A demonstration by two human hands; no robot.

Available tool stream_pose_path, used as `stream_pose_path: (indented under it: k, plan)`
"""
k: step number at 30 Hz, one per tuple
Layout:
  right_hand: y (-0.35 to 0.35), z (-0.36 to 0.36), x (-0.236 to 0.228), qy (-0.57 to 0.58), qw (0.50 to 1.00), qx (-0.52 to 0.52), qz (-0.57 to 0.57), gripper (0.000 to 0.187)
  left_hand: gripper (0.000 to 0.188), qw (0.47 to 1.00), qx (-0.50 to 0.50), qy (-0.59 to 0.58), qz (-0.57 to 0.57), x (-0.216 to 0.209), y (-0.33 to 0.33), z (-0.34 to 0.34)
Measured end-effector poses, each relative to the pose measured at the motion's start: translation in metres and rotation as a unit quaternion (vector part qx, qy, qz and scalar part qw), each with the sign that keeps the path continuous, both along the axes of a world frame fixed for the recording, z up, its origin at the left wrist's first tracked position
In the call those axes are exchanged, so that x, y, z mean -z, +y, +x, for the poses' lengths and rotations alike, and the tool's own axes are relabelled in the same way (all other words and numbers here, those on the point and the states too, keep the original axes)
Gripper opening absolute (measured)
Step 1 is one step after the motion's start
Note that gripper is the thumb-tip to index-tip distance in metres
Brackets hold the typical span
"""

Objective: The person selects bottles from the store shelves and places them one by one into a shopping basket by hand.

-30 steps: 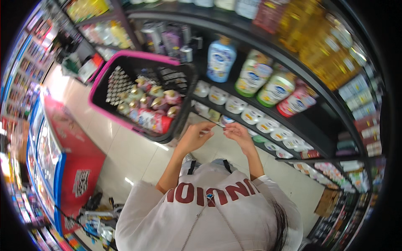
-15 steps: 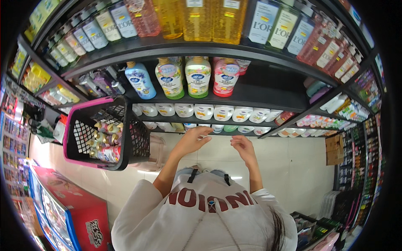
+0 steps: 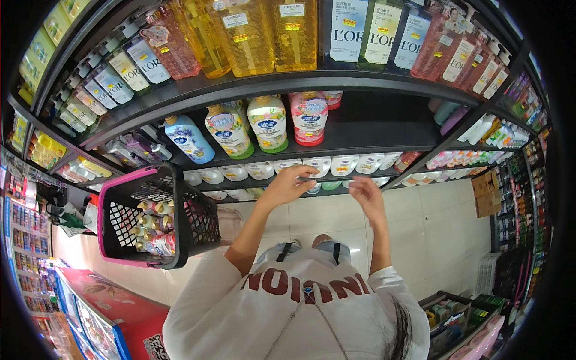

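Observation:
My left hand (image 3: 290, 185) is raised in front of the shelves, fingers stretched forward and thumb apart, holding nothing. To its right, my right hand (image 3: 368, 197) hangs at a similar height, loosely bent and empty. Beyond them, the middle shelf carries a blue bottle (image 3: 189, 141), a white-and-green bottle (image 3: 233, 132), another green-based bottle (image 3: 267, 125) and a pink bottle (image 3: 309, 120). Neither hand touches them. At my left, a black basket with a pink rim (image 3: 103, 222) holds several gold-capped bottles (image 3: 157, 225).
Tall pump bottles (image 3: 295, 39) line the upper shelf. White bottles (image 3: 344, 165) fill the lower one. A red freezer (image 3: 120, 300) stands at the lower left, a cardboard box (image 3: 486, 193) at the right, and a crate of goods (image 3: 447, 312) at the lower right.
The view has shifted, so the shelf bottles appear lower and farther left. Both hands stay raised and empty; my right hand has risen slightly relative to my body.

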State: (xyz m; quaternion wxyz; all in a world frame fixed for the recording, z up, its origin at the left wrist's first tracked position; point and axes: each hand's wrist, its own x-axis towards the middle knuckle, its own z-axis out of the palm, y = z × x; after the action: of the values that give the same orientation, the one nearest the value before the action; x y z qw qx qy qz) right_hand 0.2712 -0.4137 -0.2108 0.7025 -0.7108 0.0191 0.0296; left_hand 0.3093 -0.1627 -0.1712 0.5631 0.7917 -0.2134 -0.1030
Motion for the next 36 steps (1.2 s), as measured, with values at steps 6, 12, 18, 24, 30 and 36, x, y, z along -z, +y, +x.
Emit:
stream_pose_path:
  k: [6,12,18,24,30,36]
  plan:
    - [-0.035,0.098,-0.057,-0.068,0.997,0.001,-0.047,0.036,0.028,0.999,-0.035,-0.008,-0.007,-0.014,-0.024,0.032]
    - [-0.037,0.221,-0.054,-0.061,0.993,-0.056,-0.079,0.050,0.024,0.991,-0.121,-0.046,-0.035,-0.011,-0.062,0.082]
    - [-0.045,0.359,0.031,-0.206,0.968,-0.016,-0.144,0.059,0.021,0.974,-0.216,-0.034,-0.066,0.003,-0.104,0.115]
    - [-0.035,0.405,0.041,-0.355,0.912,0.001,-0.207,0.061,0.020,0.958,-0.287,-0.024,-0.007,0.013,-0.102,0.098]
    - [-0.032,0.415,0.041,-0.342,0.890,-0.016,-0.302,0.062,0.020,0.964,-0.263,-0.019,-0.020,0.035,-0.091,0.090]
    - [-0.029,0.413,0.041,-0.368,0.864,-0.034,-0.341,0.063,0.021,0.970,-0.243,0.006,-0.003,0.026,-0.088,0.089]
